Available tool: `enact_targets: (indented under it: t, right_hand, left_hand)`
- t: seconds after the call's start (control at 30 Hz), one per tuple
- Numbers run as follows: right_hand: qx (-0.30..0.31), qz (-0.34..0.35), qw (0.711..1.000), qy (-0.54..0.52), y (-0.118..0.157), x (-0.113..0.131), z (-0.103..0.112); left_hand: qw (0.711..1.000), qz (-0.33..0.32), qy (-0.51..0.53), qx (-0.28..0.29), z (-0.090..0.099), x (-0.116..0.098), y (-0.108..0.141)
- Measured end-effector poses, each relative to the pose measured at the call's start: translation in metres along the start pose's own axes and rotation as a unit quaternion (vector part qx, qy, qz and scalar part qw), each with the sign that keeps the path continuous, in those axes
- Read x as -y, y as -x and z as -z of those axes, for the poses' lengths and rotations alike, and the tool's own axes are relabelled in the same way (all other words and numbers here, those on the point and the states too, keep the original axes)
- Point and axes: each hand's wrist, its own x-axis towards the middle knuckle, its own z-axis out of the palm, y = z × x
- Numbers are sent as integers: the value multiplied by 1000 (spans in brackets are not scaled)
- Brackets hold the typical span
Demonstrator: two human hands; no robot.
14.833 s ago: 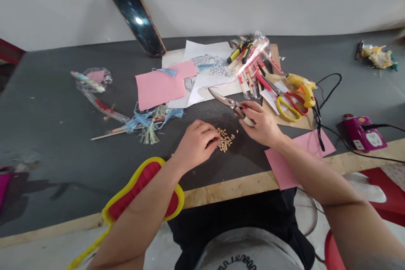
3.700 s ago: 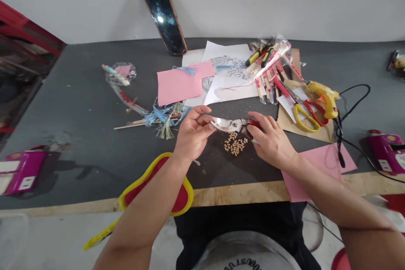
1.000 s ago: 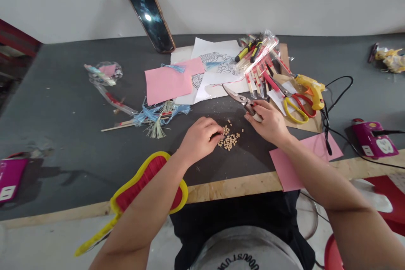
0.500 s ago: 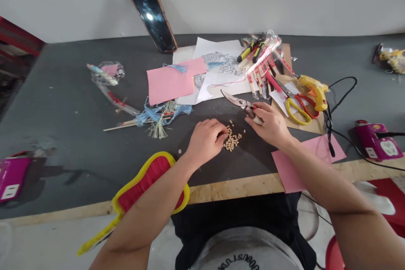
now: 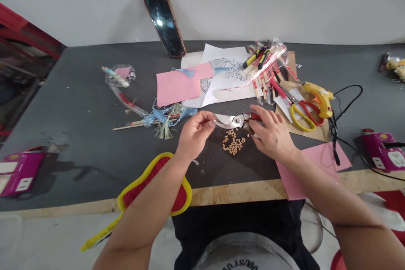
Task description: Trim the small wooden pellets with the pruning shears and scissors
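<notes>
My right hand [image 5: 270, 133] is wrapped around the red-and-white handles of a pair of pruning shears [image 5: 234, 121], held above the table with the blades parted and pointing left. My left hand [image 5: 198, 130] is at the blade tips, thumb and fingertips pinched together. Whatever is between those fingertips is too small to make out. Below the shears lies a loose pile of short cut wooden stick pieces [image 5: 234, 143] on the dark tabletop. Under my left forearm rests a red fan-shaped piece with a fuzzy yellow edge [image 5: 173, 158].
Blue and pale tassels [image 5: 164, 120] lie left of centre. Behind are pink paper [image 5: 177, 88], dragon drawings [image 5: 226, 69] and a leaning phone [image 5: 166, 25]. On the right are bagged sticks [image 5: 265, 67], scissors [image 5: 303, 114], a yellow glue gun [image 5: 319, 97] and a purple power socket [image 5: 382, 149].
My left hand has risen from the pile of wooden pieces to the tips of the shears. The shears have turned from slanting to nearly level, and their blades have parted.
</notes>
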Motion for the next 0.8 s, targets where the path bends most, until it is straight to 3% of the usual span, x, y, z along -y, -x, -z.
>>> enact_targets:
  t: [0.2, 0.5, 0.8]
  right_hand:
    - [5, 4, 1000, 12, 1, 1, 4]
    - [-26, 5, 998, 57, 1, 8, 6]
    - [2, 12, 1000, 22, 2, 4, 2]
  left_hand:
    - [997, -23, -70, 6, -5, -10, 1]
    - [996, -40, -82, 7, -4, -9, 1]
    - [994, -47, -95, 16, -5, -12, 1]
